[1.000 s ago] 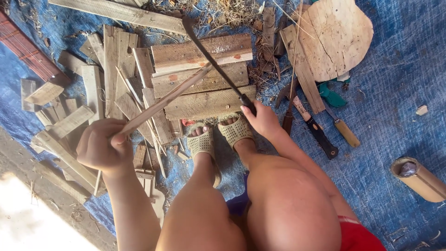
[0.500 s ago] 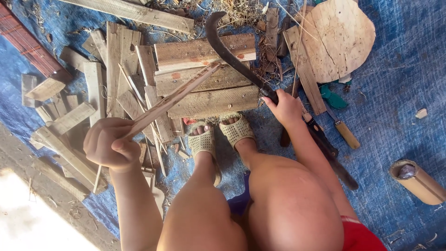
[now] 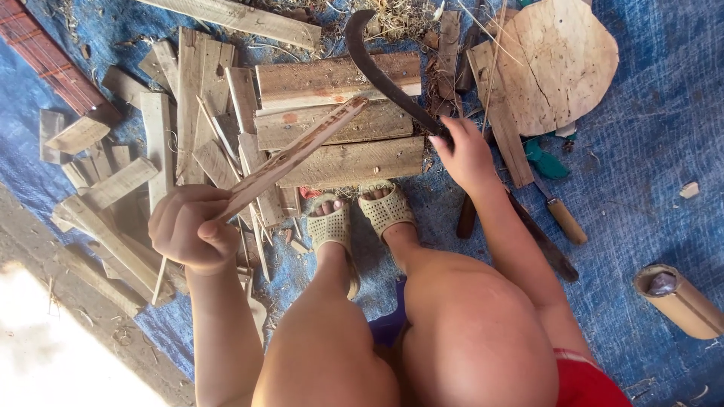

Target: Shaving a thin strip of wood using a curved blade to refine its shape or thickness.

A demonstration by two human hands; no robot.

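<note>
Ground: blue tarp (image 3: 648, 173) spread over dirt, strewn with offcuts, dry straw and shavings; you squat on it with both sandalled feet (image 3: 362, 218) just in front of the wood.
Chopping base: three thick planks (image 3: 339, 113) lie side by side ahead of your toes, apparently as a block to work against.
Left hand (image 3: 188, 230): your fist is closed tight round the near end of a long thin wooden strip (image 3: 294, 154), so the strip slants up and away from you with its far tip resting on the planks, braced there.
Right hand (image 3: 464, 154): your fingers are wrapped round the handle of a curved dark blade (image 3: 377, 64); the blade arcs up and left over the planks, its edge above the strip's far end and, as far as I can tell, not touching it.
Left of you: a loose heap of split slats and short blocks (image 3: 151, 143), lying every way.
Right of you: a rough round wooden slab (image 3: 562, 64), a wooden-handled knife (image 3: 562, 218) lying on the tarp near your right forearm, and a short bamboo tube (image 3: 679, 301) well apart near your knee.
Edge: bare sunlit earth (image 3: 45, 354) begins where the tarp ends at lower left.
</note>
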